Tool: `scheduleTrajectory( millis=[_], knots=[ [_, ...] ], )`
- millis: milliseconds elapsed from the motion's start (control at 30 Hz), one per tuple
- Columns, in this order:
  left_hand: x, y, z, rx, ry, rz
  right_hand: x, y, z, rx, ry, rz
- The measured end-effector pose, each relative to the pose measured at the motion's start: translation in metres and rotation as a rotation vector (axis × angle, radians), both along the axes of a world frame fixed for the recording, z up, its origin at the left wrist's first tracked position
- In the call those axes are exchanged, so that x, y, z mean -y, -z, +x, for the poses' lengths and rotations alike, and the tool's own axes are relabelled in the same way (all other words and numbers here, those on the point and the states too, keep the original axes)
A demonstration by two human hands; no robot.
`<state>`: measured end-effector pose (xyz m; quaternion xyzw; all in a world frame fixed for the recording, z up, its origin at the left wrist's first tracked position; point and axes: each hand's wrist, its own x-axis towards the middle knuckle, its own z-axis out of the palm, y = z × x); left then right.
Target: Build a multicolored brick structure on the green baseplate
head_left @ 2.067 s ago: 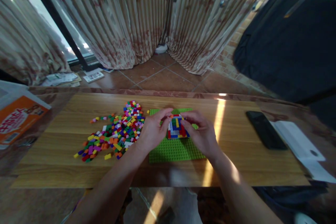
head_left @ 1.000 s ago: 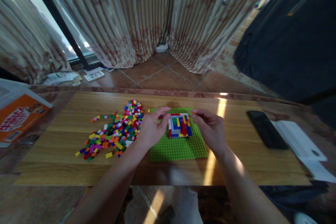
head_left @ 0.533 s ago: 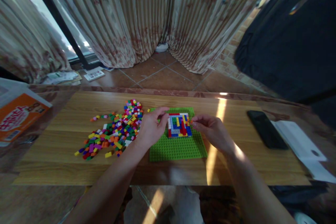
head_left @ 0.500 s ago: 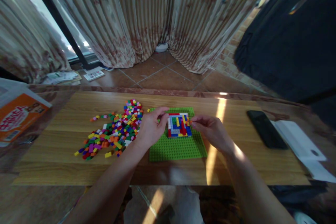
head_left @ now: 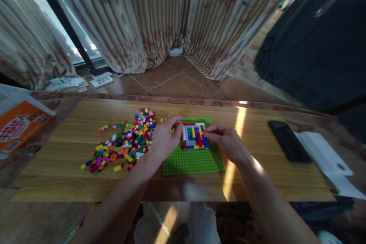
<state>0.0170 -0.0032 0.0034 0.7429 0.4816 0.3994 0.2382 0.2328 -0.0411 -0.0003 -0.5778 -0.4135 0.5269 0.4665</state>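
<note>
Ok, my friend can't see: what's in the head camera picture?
A right hand appears to pinch a small orange brick at the right edge of a multicolored toy-brick build on a green baseplate, the left hand opposite. Loose toy bricks lie on the wooden table, to the left.

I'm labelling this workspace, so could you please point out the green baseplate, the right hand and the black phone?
Green baseplate [head_left: 191, 163]: head view, bare studded near part.
Right hand [head_left: 228, 142]: head view, back of hand.
Black phone [head_left: 289, 141]: head view, middle of upper face.

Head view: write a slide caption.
Hands flank a multicolored brick build on a green baseplate, with loose bricks spread to its left.
</note>
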Motion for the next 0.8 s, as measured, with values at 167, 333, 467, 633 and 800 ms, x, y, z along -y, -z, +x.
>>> scheduleTrajectory(
  millis=[167,333,467,633,800],
  knots=[
    [0.002,0.002,0.004,-0.061,0.038,-0.016,-0.003,0.002,0.003,0.014,-0.003,-0.027],
    [0.006,0.005,0.009,-0.060,0.077,-0.019,-0.004,0.002,0.000,0.037,0.018,-0.031],
    [0.005,0.006,0.009,-0.043,0.068,-0.054,-0.002,-0.001,-0.001,0.042,0.035,-0.046],
    [0.005,0.006,0.009,-0.028,0.072,-0.080,-0.001,-0.007,0.001,0.015,0.100,-0.047],
    [0.006,0.006,0.012,-0.020,0.072,-0.103,-0.005,-0.002,-0.006,0.181,0.138,-0.007]
  ],
)
